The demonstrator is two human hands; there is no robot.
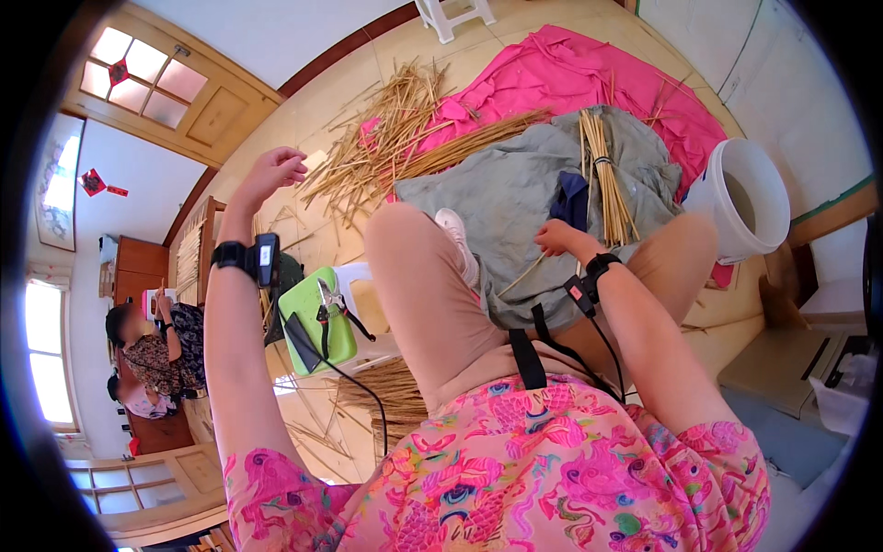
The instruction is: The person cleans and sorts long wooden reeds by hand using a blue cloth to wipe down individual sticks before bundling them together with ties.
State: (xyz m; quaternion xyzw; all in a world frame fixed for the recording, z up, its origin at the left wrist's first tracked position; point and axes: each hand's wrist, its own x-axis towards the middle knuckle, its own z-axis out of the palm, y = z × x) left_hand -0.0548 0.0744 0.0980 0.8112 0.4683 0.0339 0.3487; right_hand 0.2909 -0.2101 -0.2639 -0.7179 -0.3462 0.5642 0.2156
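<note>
My left hand (276,173) is raised at the left, fingers loosely bent and apart, with nothing visible in it. It is nearest to a loose heap of straw-coloured stalks (386,138) on the floor. My right hand (563,237) is closed low over the grey cloth (460,193) between my knees. A thin stalk (521,276) runs from its fingers toward my lap. Beyond that hand lies a bundle of stalks (602,175), tied round with a dark band, beside a folded dark blue cloth (570,198).
A pink sheet (552,64) spreads under the stalks. At the right stands a white bucket (740,198). Pruning shears (326,308) rest on a green-topped stool (308,340) left of my knee. Another person (161,354) is at the far left.
</note>
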